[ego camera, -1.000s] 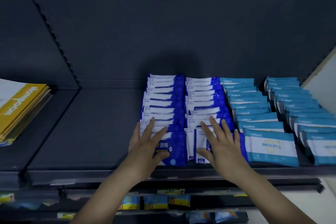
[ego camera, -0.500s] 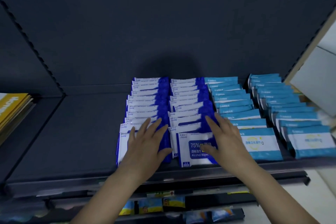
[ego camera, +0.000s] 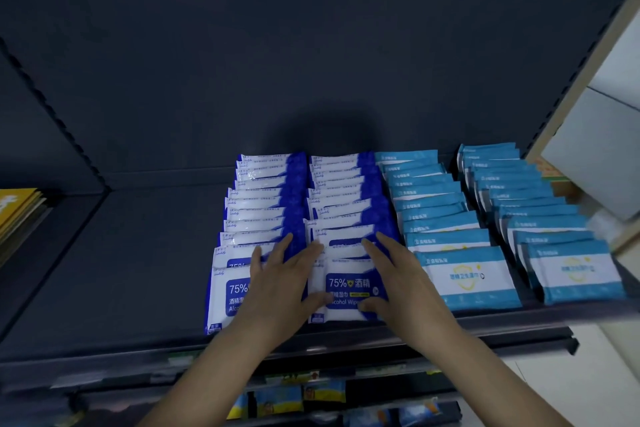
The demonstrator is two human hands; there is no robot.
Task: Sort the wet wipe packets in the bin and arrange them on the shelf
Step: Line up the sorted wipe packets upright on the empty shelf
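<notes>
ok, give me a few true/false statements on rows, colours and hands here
1. Two dark-blue rows and two light-blue rows stand on the shelf. True.
2. The light-blue rows are left of the dark-blue ones. False: they are to the right.
3. The left hand and right hand both touch the dark-blue rows. True.
4. The right hand holds a packet in the air. False: it lies on a row.
5. Yellow booklets lie far left. True.

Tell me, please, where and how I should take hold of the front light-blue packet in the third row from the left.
Probably by its top edge, coming from above and the front. The front light-blue packet leans back on the packets behind it, so that edge is most exposed. Its left side is crowded by the right hand; its bottom sits on the shelf.
</notes>
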